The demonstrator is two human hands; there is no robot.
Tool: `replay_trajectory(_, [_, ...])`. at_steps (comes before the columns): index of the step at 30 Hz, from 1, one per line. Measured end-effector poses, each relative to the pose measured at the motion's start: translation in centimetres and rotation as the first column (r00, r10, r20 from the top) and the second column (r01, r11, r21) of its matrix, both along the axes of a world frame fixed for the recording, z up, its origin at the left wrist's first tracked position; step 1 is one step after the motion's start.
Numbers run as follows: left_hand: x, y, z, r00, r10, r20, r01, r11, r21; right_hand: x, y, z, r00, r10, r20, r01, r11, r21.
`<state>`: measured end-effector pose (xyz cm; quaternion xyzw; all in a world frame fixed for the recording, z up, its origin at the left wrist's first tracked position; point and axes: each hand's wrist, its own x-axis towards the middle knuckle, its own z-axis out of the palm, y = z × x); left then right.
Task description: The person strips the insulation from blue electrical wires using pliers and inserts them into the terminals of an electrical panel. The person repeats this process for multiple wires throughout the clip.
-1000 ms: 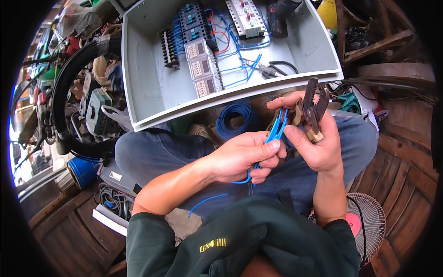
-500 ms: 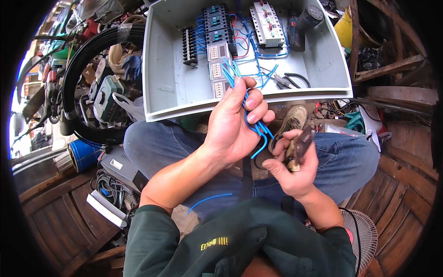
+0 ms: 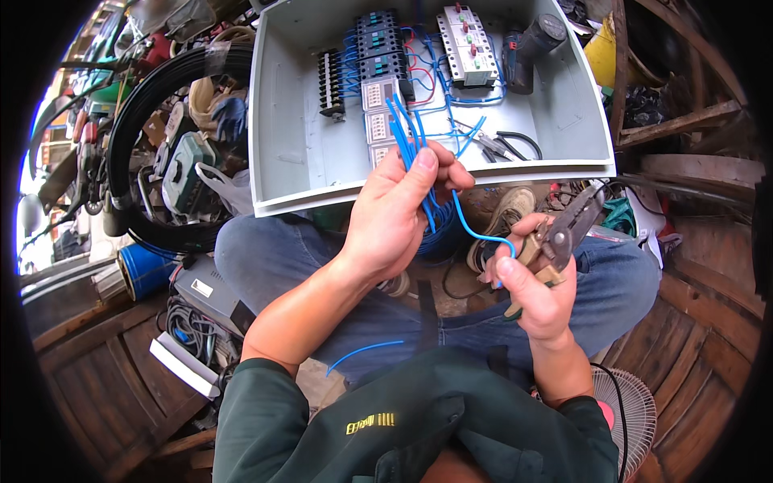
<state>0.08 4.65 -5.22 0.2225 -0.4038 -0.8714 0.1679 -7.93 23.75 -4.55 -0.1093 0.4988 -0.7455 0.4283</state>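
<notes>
In front of me lies an open grey metal enclosure point(image 3: 286, 121). It contains a black terminal strip point(image 3: 330, 80), black contactors point(image 3: 378, 40), a white breaker point(image 3: 469, 52) with red and green buttons, a dark power tool point(image 3: 531, 52) and a black-handled hand tool point(image 3: 503, 145). At its near edge my left hand point(image 3: 386, 209) is closed around a bundle of blue wires point(image 3: 400, 129). One bent blue wire point(image 3: 475, 233) reaches from there to my right hand point(image 3: 543, 298), whose thumb pinches its end. That hand also grips a pair of pliers point(image 3: 564, 237), jaws pointing up and right. Behind my left hand hangs a blue wire coil point(image 3: 439, 237), partly hidden.
A cut piece of blue wire point(image 3: 366, 350) lies across my lap. To the left are a large black hose coil point(image 3: 121, 145), a blue drum point(image 3: 146, 270) and a grey box point(image 3: 213, 294). A fan guard point(image 3: 632, 410) stands at lower right, near wooden framing point(image 3: 684, 121).
The pliers have swung round in my right hand, jaws now up and right. That hand now holds the end of one blue wire, drawn away from the bundle. My left hand has shifted slightly left.
</notes>
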Motion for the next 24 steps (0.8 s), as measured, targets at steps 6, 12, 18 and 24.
replay_trajectory(6, [0.2, 1.7, 0.1, 0.998, 0.043, 0.046, -0.053, 0.973, 0.223, -0.6, -0.2, -0.4, 0.993, -0.117, 0.002, 0.113, 0.955, -0.274])
replay_trajectory(12, [0.8, 3.9, 0.3, 0.988, -0.154, -0.031, 0.157, 0.983, 0.092, -0.3, -0.6, -1.2, 0.984, -0.037, 0.176, 0.061, 0.990, -0.130])
replay_trajectory(18, [1.0, 4.2, 0.5, 0.990, -0.135, -0.044, 0.123, 0.970, -0.208, 0.2, -1.2, -1.4, 0.963, 0.003, 0.268, 0.021, 0.996, -0.084])
replay_trajectory(24, [0.5, 3.7, 0.9, 0.997, -0.072, -0.039, 0.073, 0.997, 0.014, 0.8, -1.0, -0.4, 0.996, 0.092, -0.016, -0.092, 0.996, -0.020])
